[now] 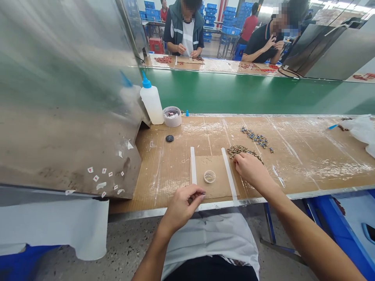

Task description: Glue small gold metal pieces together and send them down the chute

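My left hand [187, 201] is over the near edge of a cardboard piece [216, 189], thumb and forefinger pinched together; whatever sits between them is too small to make out. Just beyond it on the cardboard stands a small round cup [209, 176] with a thin stick lying across it. My right hand [249, 167] reaches to the near side of a pile of small brass-coloured parts [238, 150], its fingertips closed at the pile's edge. Whether they grip one of these parts is hidden. Farther back lies a loose row of small parts with blue on them [258, 138].
A white bottle with a blue nozzle [152, 103], a tape roll [172, 117] and a black round cap [169, 138] are at the back left. A metal housing [73, 97] walls the left. Beyond runs a green belt [219, 89], with co-workers behind it. White plastic [363, 130] lies right.
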Action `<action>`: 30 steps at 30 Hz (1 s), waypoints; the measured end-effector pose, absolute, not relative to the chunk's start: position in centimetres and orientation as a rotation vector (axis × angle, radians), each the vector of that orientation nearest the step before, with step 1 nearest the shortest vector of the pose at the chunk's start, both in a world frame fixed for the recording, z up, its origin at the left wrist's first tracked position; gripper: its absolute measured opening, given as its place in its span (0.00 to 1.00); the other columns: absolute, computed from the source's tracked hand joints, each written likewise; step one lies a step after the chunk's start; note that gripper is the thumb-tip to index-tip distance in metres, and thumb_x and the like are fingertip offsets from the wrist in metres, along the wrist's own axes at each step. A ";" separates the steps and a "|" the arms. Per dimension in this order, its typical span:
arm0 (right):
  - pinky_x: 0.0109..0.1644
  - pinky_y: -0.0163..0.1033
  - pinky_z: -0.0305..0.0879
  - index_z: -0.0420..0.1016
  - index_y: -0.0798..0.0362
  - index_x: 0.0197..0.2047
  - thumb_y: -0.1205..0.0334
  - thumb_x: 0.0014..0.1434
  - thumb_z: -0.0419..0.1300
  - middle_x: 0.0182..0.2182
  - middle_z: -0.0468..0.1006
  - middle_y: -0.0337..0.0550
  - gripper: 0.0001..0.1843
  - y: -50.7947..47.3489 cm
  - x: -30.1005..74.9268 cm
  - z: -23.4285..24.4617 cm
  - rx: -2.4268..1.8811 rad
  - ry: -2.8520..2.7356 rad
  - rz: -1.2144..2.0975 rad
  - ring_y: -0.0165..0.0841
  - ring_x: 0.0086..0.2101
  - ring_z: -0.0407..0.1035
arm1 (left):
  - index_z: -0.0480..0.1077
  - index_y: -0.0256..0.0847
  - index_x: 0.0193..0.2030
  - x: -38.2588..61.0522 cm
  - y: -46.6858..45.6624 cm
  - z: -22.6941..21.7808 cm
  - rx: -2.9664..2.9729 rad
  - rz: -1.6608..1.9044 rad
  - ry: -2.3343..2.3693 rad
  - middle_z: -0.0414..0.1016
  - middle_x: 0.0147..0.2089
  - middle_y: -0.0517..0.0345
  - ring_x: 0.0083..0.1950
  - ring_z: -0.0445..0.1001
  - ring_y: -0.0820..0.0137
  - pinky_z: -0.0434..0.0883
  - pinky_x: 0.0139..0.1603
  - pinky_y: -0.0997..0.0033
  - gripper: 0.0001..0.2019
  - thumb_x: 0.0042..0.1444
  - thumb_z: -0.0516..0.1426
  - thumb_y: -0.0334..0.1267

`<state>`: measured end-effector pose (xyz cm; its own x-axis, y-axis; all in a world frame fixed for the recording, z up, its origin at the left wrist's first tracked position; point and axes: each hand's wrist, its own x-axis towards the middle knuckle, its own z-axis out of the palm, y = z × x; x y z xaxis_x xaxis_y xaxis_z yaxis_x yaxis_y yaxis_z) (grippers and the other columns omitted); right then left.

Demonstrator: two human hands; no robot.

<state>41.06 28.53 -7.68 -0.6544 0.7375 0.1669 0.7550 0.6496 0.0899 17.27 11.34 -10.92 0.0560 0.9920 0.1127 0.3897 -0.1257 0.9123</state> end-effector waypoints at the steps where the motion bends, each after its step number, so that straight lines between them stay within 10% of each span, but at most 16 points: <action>1: 0.39 0.41 0.58 0.72 0.57 0.34 0.76 0.57 0.51 0.32 0.74 0.50 0.11 28.5 40.9 -7.7 -1.254 -2.738 -0.245 0.40 0.34 0.67 | 0.74 0.38 0.40 17.3 11.3 -10.9 1.613 1.058 1.417 0.75 0.33 0.58 0.33 0.72 0.72 0.68 0.35 0.75 0.07 0.63 0.54 0.35; 7: 0.34 0.38 0.58 0.71 0.54 0.33 0.71 0.58 0.52 0.32 0.74 0.45 0.07 28.7 41.1 -7.3 -1.281 -2.557 -0.124 0.36 0.31 0.67 | 0.73 0.38 0.40 17.3 11.2 -10.6 1.612 1.063 1.419 0.74 0.33 0.58 0.33 0.71 0.72 0.67 0.35 0.75 0.06 0.63 0.54 0.34; 21: 0.40 0.38 0.74 0.76 0.53 0.43 0.56 0.60 0.66 0.37 0.78 0.46 0.11 17.1 39.1 -9.8 -1.047 -1.566 1.299 0.36 0.37 0.74 | 0.76 0.38 0.40 17.1 11.4 -10.4 1.697 1.064 1.316 0.76 0.33 0.55 0.33 0.71 0.71 0.66 0.36 0.73 0.09 0.65 0.54 0.35; 30: 0.41 0.38 0.74 0.76 0.54 0.40 0.54 0.61 0.65 0.35 0.77 0.45 0.11 15.8 36.5 -11.4 -0.970 -1.517 1.509 0.35 0.36 0.74 | 0.75 0.38 0.35 17.8 11.3 -10.3 1.741 1.052 1.424 0.75 0.30 0.57 0.30 0.69 0.72 0.64 0.31 0.74 0.09 0.63 0.55 0.36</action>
